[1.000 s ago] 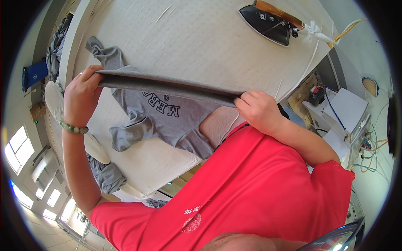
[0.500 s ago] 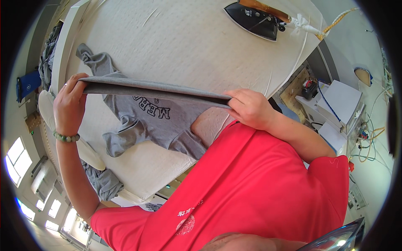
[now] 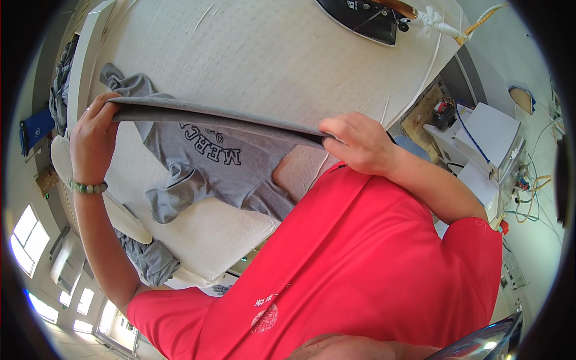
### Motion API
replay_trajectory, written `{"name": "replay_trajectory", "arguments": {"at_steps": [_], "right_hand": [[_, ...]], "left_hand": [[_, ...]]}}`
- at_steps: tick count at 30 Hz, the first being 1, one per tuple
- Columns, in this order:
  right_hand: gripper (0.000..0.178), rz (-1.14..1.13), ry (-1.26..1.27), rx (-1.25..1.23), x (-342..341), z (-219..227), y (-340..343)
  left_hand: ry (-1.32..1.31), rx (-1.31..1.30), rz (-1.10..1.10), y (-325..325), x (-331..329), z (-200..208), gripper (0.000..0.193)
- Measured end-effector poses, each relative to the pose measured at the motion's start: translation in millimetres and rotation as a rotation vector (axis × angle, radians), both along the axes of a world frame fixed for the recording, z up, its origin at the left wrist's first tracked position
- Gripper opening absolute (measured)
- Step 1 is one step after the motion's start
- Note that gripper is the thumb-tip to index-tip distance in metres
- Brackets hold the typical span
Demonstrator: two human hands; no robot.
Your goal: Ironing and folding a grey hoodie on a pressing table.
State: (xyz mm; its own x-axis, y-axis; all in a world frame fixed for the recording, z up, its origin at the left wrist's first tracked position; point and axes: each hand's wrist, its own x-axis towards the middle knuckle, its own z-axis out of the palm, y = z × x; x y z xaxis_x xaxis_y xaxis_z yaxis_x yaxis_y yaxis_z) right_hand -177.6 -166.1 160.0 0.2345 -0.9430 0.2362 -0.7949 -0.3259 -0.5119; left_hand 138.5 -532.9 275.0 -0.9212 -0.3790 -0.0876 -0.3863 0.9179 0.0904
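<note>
- More of the dark lettering on a grey garment (image 3: 234,180) shows than half a second ago, as the grey fabric fold (image 3: 210,122) stretched above it has shifted; the right hand (image 3: 360,144) has loosened its fingers slightly.
- The left hand (image 3: 93,141), its wrist ringed by a beaded bracelet (image 3: 88,187), pinches one end of the fold between thumb and fingers.
- The right hand clasps the opposite end, keeping the fold drawn out nearly straight, a dark opening running along it.
- Whether the fold joins the lettered part below cannot be told; it covers the join.
- The garment lies on a pale padded table (image 3: 252,54), near the surface's near edge, one sleeve reaching toward the left edge and another bunched below it.
- A black iron (image 3: 366,21) with a wooden handle rests toward the far right corner, partly cut off by the picture's rim, its cord (image 3: 483,21) trailing past the right edge.
- Beyond the table's left side, more grey cloth (image 3: 150,258) hangs beside a white padded board (image 3: 129,222).
- The worker wears a red shirt (image 3: 384,252).
</note>
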Motion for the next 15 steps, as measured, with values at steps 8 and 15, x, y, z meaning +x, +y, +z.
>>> {"name": "replay_trajectory", "arguments": {"at_steps": [8, 15], "right_hand": [[0.017, 0.35, 0.104, -0.294, 3, 32, -10], [0.016, 0.304, 0.358, 0.124, 7, 47, -8]], "left_hand": [[-0.044, 0.052, 0.065, -31, -11, -19, 0.022], [-0.029, 0.054, 0.036, -42, -17, -22, 0.02]]}}
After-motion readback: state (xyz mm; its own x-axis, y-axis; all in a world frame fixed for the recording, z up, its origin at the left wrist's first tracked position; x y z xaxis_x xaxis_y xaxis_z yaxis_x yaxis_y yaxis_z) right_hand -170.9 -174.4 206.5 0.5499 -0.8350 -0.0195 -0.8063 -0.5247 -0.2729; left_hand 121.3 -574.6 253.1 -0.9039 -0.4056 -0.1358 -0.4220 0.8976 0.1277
